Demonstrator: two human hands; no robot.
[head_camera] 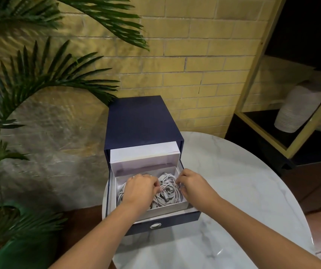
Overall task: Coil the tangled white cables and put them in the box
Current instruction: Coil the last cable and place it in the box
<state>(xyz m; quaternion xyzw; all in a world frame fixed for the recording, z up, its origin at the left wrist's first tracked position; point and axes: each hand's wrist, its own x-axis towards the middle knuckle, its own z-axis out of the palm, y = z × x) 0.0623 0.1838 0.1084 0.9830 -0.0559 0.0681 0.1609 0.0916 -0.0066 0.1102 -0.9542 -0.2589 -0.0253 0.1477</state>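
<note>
A: Where are the white cables [165, 193] sitting right now?

B: They are lying in the white tray [183, 205] of the blue box [142, 121], whose drawer [175, 222] is standing pulled out toward the person on the marble worktop [233, 191]. Several loops are filling the tray, some looking coiled, some loose.

A: And the hands?

B: Both are reaching into the tray. The left hand [141, 184] is resting over the left side of the pile, fingers curled down onto the loops; I cannot tell whether its grip is actually pinching a strand. The right hand [191, 184] is hovering at the tray's right edge, fingertips bent narrowly toward the cables, and again I cannot tell whether anything is being held.

A: What is worrying you?

B: The pile is looking crowded. If one hand is lifting a single loop, neighbouring strands may be snagging and dragging out, undoing coils. Pressing down hard might also be tipping the shallow tray or pushing the drawer, since the box is sitting near the worktop's edge beside the plant [29, 78].
</note>
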